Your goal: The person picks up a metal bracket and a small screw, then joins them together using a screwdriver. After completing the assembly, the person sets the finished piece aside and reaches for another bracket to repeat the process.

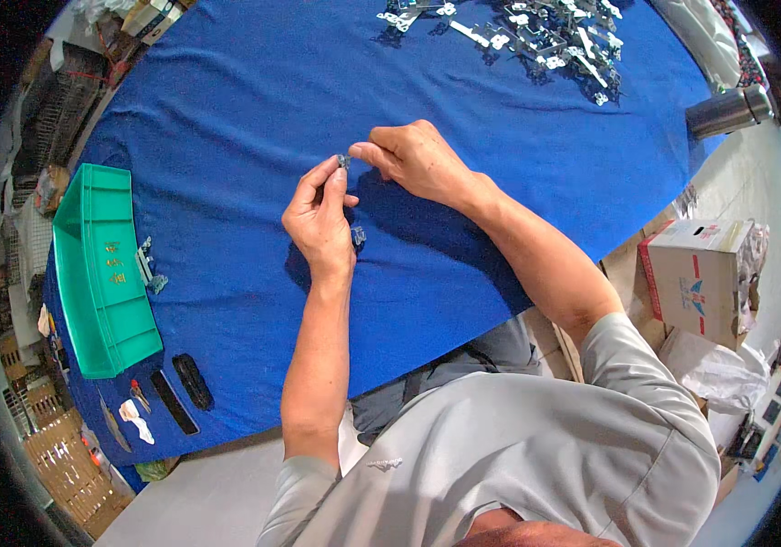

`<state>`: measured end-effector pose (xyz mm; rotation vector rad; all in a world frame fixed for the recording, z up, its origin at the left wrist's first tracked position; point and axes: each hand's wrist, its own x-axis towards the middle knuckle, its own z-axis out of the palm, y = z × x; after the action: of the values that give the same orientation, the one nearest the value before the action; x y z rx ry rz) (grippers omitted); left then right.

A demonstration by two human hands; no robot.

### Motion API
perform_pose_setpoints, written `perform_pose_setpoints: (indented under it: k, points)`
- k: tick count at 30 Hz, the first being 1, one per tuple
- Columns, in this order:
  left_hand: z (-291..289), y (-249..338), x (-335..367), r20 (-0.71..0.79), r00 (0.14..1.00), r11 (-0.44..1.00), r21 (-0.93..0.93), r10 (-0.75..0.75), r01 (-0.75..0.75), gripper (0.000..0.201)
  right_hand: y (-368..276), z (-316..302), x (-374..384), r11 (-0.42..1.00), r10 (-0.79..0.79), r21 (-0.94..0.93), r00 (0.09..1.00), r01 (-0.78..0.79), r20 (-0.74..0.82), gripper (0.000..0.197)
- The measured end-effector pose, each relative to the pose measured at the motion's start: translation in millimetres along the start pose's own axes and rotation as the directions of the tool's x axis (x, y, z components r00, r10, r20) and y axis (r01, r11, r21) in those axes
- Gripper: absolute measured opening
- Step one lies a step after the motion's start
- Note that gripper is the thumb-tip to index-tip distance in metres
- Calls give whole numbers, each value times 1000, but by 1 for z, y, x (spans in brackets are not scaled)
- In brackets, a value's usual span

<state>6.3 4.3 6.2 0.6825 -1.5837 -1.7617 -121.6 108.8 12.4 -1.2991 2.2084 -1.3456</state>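
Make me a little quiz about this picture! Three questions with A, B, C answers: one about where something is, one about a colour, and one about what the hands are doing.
1. Where is the pile of metal parts?
A. at the far edge of the table
B. in the bin
C. on the floor

2. What colour is the plastic bin?
A. red
B. green
C. yellow

3. What are the left hand and right hand doing?
A. resting flat
B. pinching one small metal piece together
C. lifting the bin

Answers: A, the parts lie at the top of the blue cloth; B, the bin is green; C is wrong, B, both sets of fingertips meet on the piece.
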Motion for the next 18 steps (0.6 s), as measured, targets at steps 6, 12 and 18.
perform_pose_setpoints:
  k: [6, 12, 18]
  points:
    - [1, -1, 2, 14, 1000, 1000, -18, 6, -6, 19, -1, 3, 0, 974, -155, 134, 966, 185, -207, 36]
    - [0, -3, 1, 13, 1000, 1000, -13, 11, -10, 19, 1, -1, 1, 999, -8, -49, 1000, 8, -4, 32]
    - [1, -2, 1, 7, 1000, 1000, -10, 17, -17, 19, -1, 0, 1, 987, -103, 107, 987, 116, -119, 29]
